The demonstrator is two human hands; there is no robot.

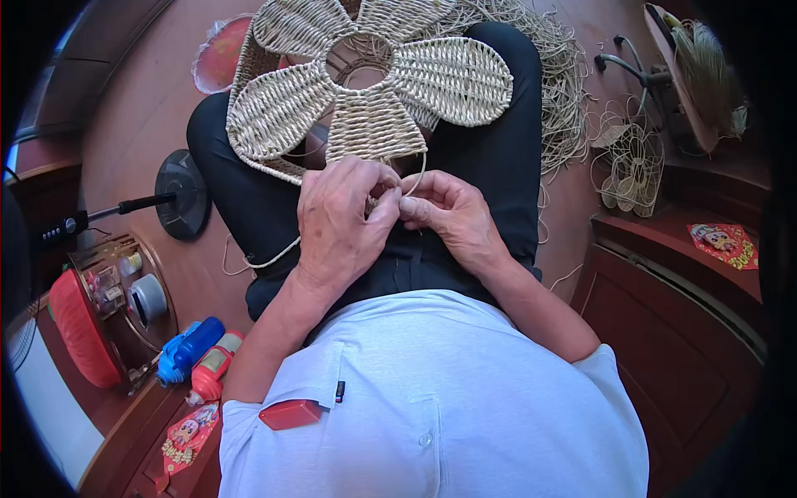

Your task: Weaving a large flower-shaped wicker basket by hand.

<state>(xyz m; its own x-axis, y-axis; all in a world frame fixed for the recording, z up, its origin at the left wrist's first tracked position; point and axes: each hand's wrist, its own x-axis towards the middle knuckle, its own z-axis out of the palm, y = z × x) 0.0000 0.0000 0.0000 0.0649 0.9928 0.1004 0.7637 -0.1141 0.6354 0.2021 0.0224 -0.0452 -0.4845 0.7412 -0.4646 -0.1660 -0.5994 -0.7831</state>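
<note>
Five petals of a woven flower [452,80] are spread over the person's lap, at twelve o'clock from the hands, and a woven frame [247,79] is partly covered by it. A loose pile of cord [560,91] is heaped at two o'clock, with a bundle of straw [706,66] farther out. Near three o'clock, a smaller woven piece [635,170] is ringed by stray loops. A red tray [224,54] is seen between ten and eleven, a round black fan base [184,195] at nine, and a blue bottle [199,340] beside a red bottle [216,369] at eight. The bottom edge of the lowest petal is partly blocked by the left hand [344,212]. Thin twisted cord [422,170] is led from that petal's corner down to the right hand [452,220]. It is pinched there between thumb and fingers; the left thumb and forefinger are also closed on it, though the exact spot is hidden. The rounded petals are ribbed in rough, pale strands about an open ring; smooth dark trousers [506,166] are worn under them.
</note>
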